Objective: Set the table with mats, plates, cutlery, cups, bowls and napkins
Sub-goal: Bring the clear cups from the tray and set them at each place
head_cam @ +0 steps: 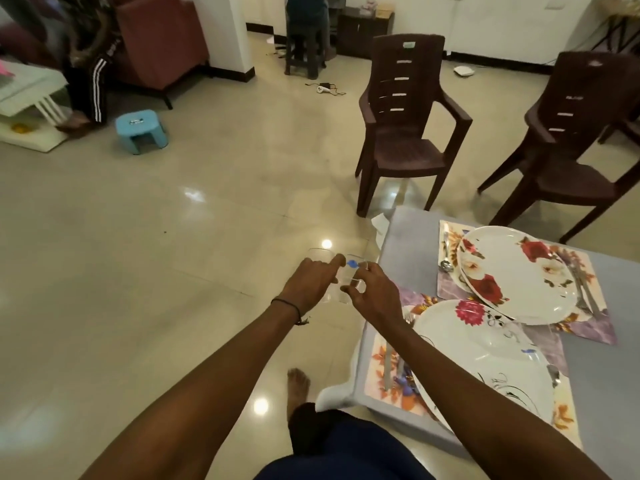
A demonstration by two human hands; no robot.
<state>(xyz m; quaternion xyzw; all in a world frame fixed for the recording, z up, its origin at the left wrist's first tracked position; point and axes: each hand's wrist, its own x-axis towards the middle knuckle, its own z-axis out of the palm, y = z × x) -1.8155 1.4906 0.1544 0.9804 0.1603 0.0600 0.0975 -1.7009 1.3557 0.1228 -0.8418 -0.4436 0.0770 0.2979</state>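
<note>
Two clear cups (341, 284) are hanging side by side in the air over the shiny floor (173, 237), just left of the surface (408, 237). They are see-through glass, so their outlines are showing only faintly, and a small blue mark (352, 263) is sitting near the rim of the right one. Both are standing roughly upright, mouths pointing up and toward the far side and bases toward the near side, so their long axes are running near to far.

The left grip (311, 282) is curling round the left one, its forefinger stretching out toward the right one's rim. The right grip (372, 296) is pinching the right one between thumb and bent fingertips.

On the surface, two white flowered plates (512, 271) are lying on flowered mats (588, 306), the far plate overlapping the near one. A spoon (445, 266) is lying beside the far plate's left edge. Two brown chairs (401, 147) are standing beyond it.
</note>
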